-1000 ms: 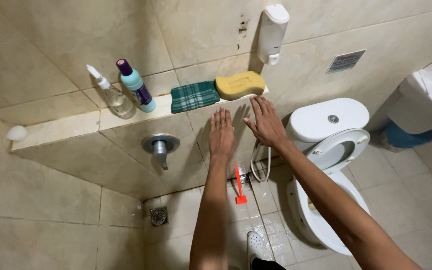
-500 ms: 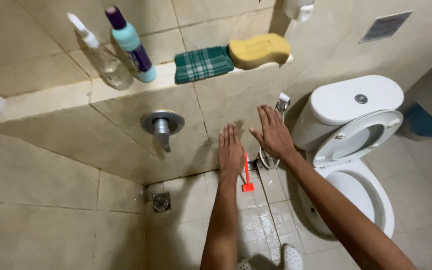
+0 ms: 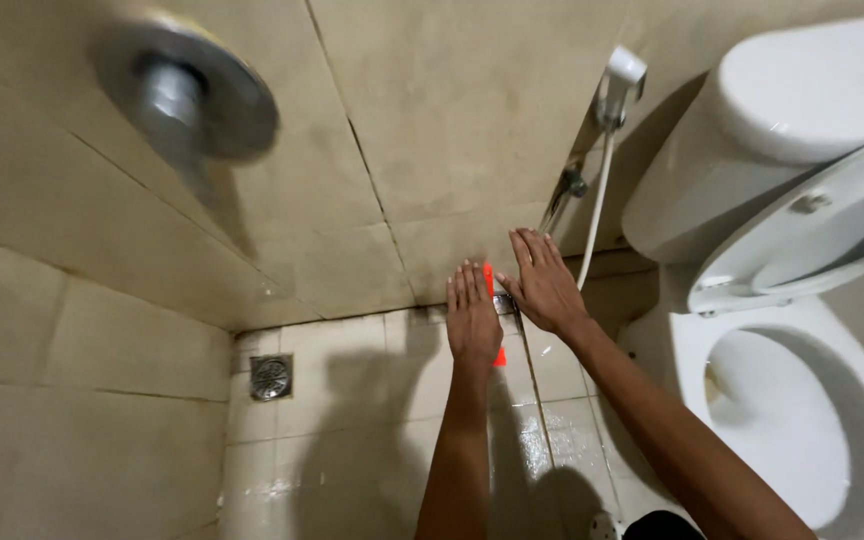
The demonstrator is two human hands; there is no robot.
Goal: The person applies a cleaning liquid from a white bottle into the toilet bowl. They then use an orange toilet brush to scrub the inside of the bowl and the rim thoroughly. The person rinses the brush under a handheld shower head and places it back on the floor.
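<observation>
My left hand (image 3: 472, 315) reaches down with flat, spread fingers, low near the foot of the beige tiled wall. My right hand (image 3: 542, 280) is beside it, fingers also extended, slightly higher. Between the two hands shows an orange-red handled tool (image 3: 492, 300) standing on the floor against the wall, partly hidden by both hands. Neither hand is closed around it. A white spray hose (image 3: 597, 190) hangs on the wall just right of my right hand.
A white toilet (image 3: 802, 400) with its seat and lid raised stands at the right, the cistern (image 3: 782, 130) above it. A round floor drain (image 3: 270, 376) sits in the wet tiled corner at left. A blurred metal wall valve (image 3: 187, 95) is at upper left.
The view has dropped and moved closer to the floor; the shelf with bottles, cloth and sponge has left the frame. Both hands have moved down the wall to the orange-red tool.
</observation>
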